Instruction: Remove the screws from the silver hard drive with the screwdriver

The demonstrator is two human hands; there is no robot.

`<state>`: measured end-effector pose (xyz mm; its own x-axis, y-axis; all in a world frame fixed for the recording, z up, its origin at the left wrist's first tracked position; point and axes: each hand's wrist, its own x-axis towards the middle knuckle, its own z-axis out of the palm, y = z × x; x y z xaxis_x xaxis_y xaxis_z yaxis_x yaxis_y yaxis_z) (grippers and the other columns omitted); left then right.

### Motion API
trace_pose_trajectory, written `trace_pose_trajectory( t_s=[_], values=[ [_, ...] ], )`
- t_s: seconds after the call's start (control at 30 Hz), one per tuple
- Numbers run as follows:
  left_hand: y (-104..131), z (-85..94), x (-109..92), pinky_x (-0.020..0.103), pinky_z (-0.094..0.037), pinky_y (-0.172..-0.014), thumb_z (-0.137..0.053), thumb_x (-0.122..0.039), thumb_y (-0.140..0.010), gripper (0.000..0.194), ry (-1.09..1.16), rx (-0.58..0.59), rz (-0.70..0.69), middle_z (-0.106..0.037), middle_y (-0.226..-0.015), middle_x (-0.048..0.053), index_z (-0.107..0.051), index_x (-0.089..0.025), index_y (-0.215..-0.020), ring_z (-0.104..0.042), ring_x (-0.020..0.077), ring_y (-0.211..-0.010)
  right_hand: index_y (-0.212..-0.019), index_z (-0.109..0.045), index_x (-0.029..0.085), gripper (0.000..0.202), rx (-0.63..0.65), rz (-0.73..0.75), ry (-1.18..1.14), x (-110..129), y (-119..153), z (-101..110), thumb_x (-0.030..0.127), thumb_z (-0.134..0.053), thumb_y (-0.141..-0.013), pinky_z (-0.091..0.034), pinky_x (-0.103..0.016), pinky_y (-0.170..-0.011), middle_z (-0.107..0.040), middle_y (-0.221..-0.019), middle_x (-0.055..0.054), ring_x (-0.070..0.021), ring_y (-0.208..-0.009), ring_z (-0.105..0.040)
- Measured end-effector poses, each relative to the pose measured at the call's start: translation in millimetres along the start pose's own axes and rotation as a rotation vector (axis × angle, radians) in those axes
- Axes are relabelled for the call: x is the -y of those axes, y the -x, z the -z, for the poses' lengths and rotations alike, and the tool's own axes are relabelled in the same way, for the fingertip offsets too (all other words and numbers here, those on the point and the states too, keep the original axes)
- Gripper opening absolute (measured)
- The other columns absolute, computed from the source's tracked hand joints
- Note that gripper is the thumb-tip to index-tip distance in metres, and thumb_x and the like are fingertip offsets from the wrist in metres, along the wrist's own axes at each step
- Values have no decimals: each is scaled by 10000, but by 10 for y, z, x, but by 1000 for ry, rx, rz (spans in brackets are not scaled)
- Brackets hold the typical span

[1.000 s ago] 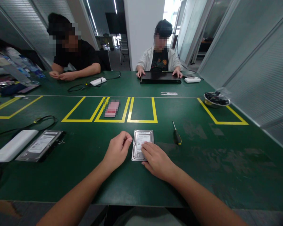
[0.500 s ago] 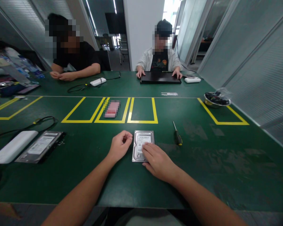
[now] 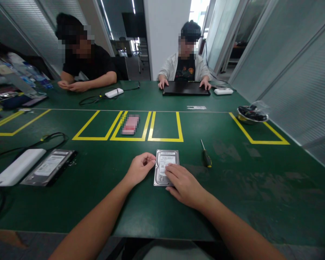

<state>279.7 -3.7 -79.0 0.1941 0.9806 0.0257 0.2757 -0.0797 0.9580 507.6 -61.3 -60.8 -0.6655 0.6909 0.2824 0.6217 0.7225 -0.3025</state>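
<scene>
A silver hard drive with a white label lies flat on the green table in front of me. My right hand rests over its lower right part, fingers laid out on the label and thumb by the near edge. Beside the upper left edge, my left hand is closed, its curled fingers and thumb together at or very near the drive's side. Whatever those fingertips pinch, if anything, is too small to make out. A screwdriver with a black and yellow handle lies to the right, untouched.
Left lie a white power bank and another hard drive. Yellow tape marks rectangles; a pink pixelated item sits in one. A metal bowl of dark parts stands far right. Co-workers sit opposite, one with hands on a black panel.
The view has shifted slightly. My left hand's fingertips have come a little closer to the drive's left edge. My right hand stays in place on the drive.
</scene>
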Motion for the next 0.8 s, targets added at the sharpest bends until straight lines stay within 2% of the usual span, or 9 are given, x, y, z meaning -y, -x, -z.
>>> trace_pose_trajectory(
  t_s=[0.2,0.37,0.43,0.8],
  values=[
    [2,54,-10,222,-438,-629,-626,-253,-811,111,-18,11,-44,-596,-726,-3,-617,-146,-842,-552,111,-660,-1294,-567,67,479,4,7,1,-7,1,-10,249,-644,-857,-397,-471,-1132,-572,-1355,-171,-306,-1292,-493],
    [51,82,-54,212,-399,-578,-613,-222,-800,70,-90,-112,-117,-543,-676,-23,-598,-157,-823,-505,102,-605,-1298,-562,88,478,-6,4,-16,-6,1,-13,241,-650,-854,-410,-488,-1120,-576,-1351,-182,-298,-1297,-496],
    [60,88,-75,212,-392,-568,-617,-221,-792,67,-81,-126,-128,-534,-661,-25,-595,-158,-802,-497,101,-593,-1303,-560,96,475,-8,6,-19,-6,4,-16,246,-643,-860,-409,-493,-1119,-573,-1355,-182,-299,-1301,-495],
    [32,120,-99,229,-427,-589,-678,-287,-774,162,28,-46,-49,-627,-690,14,-663,-137,-833,-558,121,-617,-1297,-567,88,466,-3,3,-5,-2,0,-15,250,-636,-865,-416,-492,-1115,-577,-1354,-179,-306,-1299,-496]
  ],
)
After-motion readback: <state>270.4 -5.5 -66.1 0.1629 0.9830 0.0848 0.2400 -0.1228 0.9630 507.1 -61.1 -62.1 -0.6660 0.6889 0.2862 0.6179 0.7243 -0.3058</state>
